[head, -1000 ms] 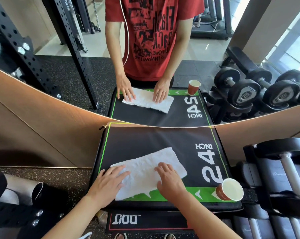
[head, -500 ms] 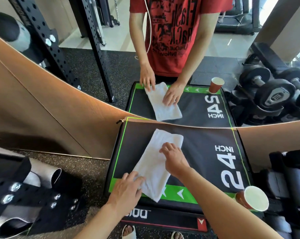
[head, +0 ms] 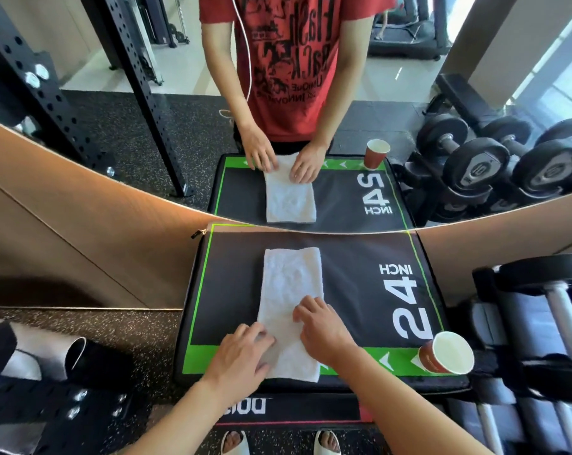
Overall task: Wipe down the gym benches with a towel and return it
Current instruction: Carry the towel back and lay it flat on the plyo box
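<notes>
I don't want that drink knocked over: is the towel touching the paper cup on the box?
Apart. The head view shows the white towel lying left of centre on the box, with bare black top between it and the paper cup at the near right corner.

place: gym | evidence: dumbbells (head: 475,165) on rack, black perforated rig post (head: 137,77), wall mirror (head: 81,110), rubber floor (head: 140,326)

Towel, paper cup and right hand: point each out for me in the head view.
towel (head: 291,284), head view, middle of the white cloth.
paper cup (head: 452,352), head view, its open white inside.
right hand (head: 324,330), head view, back of the hand resting on the towel.
</notes>
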Available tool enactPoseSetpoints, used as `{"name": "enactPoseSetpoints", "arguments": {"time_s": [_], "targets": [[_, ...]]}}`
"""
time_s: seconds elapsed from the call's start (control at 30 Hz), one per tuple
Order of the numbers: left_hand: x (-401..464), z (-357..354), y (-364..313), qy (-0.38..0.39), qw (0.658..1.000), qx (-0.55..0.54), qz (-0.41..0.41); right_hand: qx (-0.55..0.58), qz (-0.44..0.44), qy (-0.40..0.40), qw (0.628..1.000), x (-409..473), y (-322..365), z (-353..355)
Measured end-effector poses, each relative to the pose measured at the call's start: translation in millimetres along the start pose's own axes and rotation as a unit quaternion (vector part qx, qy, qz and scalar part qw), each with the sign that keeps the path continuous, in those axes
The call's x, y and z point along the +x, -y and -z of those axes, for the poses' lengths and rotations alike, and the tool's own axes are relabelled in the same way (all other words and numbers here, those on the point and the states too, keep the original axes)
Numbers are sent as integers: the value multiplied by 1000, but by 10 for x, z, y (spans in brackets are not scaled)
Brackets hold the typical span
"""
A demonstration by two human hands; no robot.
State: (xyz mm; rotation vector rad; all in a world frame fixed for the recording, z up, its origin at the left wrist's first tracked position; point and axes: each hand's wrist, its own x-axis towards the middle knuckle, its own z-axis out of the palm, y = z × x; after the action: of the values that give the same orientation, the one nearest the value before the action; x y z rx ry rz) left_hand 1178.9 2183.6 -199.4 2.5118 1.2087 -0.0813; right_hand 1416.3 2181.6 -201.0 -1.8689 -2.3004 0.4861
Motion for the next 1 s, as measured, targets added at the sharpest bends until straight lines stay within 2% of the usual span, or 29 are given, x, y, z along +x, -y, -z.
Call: {"name": "enactPoseSetpoints", "arguments": {"time_s": [0.2, 0.33, 0.43, 0.63, 1.0], "targets": [[-70, -140, -380, -63, 998, -1, 0, 41, 0, -51, 998, -417, -205, 99], [-151, -264, -471, -121, 990, -23, -61, 110, 13, -50, 993, -786, -176, 89], [-157, -315, -573, -116, 988, -21, -96, 110, 25, -11, 994, -937, -100, 50], [-161, -361, -601, -82, 993, -14, -86, 59, 32, 42, 997, -987, -57, 4], [-340, -449, -561, -66, 993, -23, -94, 6, 79, 59, 995, -1072, 19, 0]]}}
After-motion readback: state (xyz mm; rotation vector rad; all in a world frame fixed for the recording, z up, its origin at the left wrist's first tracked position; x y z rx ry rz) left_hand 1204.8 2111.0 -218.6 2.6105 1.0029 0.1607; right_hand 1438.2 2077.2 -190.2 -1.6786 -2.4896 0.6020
